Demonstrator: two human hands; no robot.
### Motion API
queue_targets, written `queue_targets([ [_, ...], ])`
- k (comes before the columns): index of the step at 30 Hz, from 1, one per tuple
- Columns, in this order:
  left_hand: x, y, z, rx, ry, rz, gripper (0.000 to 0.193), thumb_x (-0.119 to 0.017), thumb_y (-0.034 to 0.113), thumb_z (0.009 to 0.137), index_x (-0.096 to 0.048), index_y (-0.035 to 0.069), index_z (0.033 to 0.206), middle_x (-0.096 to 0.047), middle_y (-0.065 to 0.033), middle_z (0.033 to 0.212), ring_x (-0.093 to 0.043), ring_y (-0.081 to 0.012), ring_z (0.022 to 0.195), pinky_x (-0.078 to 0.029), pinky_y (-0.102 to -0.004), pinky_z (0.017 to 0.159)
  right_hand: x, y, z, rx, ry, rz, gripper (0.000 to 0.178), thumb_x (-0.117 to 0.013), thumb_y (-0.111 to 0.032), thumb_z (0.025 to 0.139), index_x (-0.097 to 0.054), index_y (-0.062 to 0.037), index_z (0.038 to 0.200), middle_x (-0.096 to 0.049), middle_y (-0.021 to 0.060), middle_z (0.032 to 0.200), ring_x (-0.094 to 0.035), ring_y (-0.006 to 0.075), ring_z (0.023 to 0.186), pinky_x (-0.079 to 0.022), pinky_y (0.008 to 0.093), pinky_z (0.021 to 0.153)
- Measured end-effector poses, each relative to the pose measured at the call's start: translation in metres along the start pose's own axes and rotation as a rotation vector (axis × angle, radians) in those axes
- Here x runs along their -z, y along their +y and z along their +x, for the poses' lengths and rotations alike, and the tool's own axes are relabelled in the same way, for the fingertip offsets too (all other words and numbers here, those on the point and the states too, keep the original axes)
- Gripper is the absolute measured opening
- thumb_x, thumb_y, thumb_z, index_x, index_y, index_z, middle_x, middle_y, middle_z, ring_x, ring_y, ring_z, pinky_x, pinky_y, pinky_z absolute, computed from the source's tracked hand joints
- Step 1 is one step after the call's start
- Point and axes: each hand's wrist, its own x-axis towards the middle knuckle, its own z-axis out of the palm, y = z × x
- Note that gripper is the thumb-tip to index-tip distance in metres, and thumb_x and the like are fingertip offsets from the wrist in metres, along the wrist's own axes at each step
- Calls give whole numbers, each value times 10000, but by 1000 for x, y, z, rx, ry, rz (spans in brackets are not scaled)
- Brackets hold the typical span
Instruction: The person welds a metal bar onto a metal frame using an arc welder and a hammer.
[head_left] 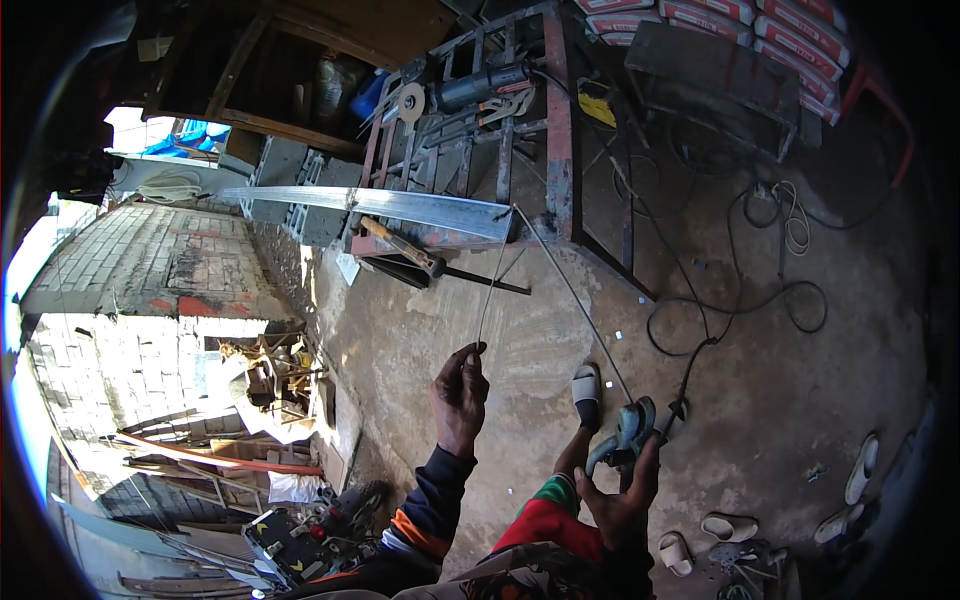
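Observation:
My left hand (461, 390) is closed, pinching the lower end of a thin metal rod (491, 285). That rod runs up to the near end of a long silvery metal bar (420, 206), which lies across a rusty metal frame table (561, 130). My right hand (622, 500) grips a teal welding electrode holder (633, 430). A long welding electrode (572, 300) slants from the holder up to the same bar end; I cannot tell whether its tip touches. Below the bar rests a hammer (402, 247) with a wooden handle.
An angle grinder (480, 88) and a locking clamp (507, 106) lie on the frame table. Black cable (735, 315) loops over the concrete floor. Red and white sacks (800, 50) are stacked behind a dark metal bench (710, 80). Slippers (730, 527) lie at the lower right.

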Motion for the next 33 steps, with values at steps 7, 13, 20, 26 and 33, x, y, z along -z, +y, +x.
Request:
queue_targets([
  [7,-1,1,0,3,4,-25,319,-534,239,1014,-619,-28,1168,-418,68,627,-361,-21,540,-288,-202,493,4,-2,-6,-51,-7,42,1023,-880,-188,654,-283,84,1439,-494,241,1198,-593,317,981,-546,393,776],
  [13,-1,2,-1,10,11,1,320,-534,239,1014,-621,-26,1170,-427,66,637,-366,-22,544,-290,-200,494,8,-8,-2,-62,-60,22,1109,-849,-78,649,-152,50,1502,-435,242,1358,-555,306,1132,-514,377,887],
  [20,0,1,-1,12,7,-9,307,-535,225,1014,-622,-24,1172,-430,69,657,-371,-19,553,-292,-195,498,8,-9,-4,-85,-65,38,1099,-845,-84,644,-166,57,1497,-479,223,1287,-583,272,1036,-516,367,848],
  [26,-2,0,-1,13,-3,-47,297,-526,213,1018,-621,-23,1170,-435,69,663,-367,-18,549,-291,-193,498,8,-6,-4,-70,-77,38,1098,-841,-83,640,-168,60,1496,-491,221,1270,-590,263,1009,-518,364,840],
  [33,0,-1,0,-8,5,-10,288,-529,208,1016,-621,-13,1177,-423,70,661,-361,-18,547,-290,-195,494,7,-12,-2,-78,-32,56,1106,-845,-111,635,-172,59,1496,-474,249,1317,-557,319,1126,-502,385,886],
])
